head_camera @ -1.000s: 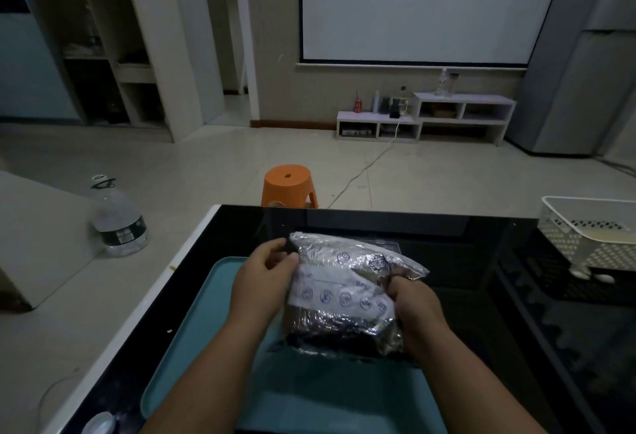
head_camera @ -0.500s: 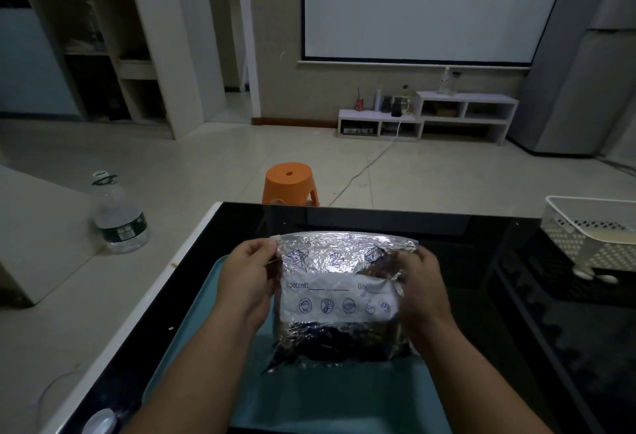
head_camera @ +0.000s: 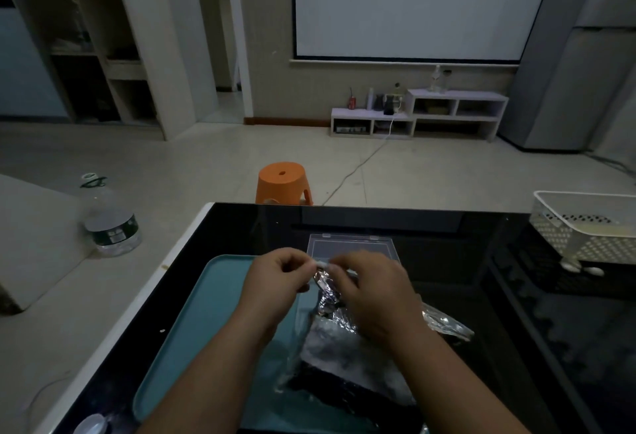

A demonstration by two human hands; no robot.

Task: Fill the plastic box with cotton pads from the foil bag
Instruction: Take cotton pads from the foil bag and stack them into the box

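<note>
Bag (head_camera: 330,327): now tipped from upright, lying over tray (head_camera: 213,296). Left hand (head_camera: 275,279), right hand (head_camera: 375,292): both pinch its mouth. Advice: part the seal evenly, opening toward box (head_camera: 351,244).

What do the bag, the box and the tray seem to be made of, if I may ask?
The bag looks like thin metallised foil: silvery, crinkled, glinting. The box is probably clear rigid plastic; the dark table shows through. The tray is likely plastic: teal, matte, with a smooth moulded rim.
</note>
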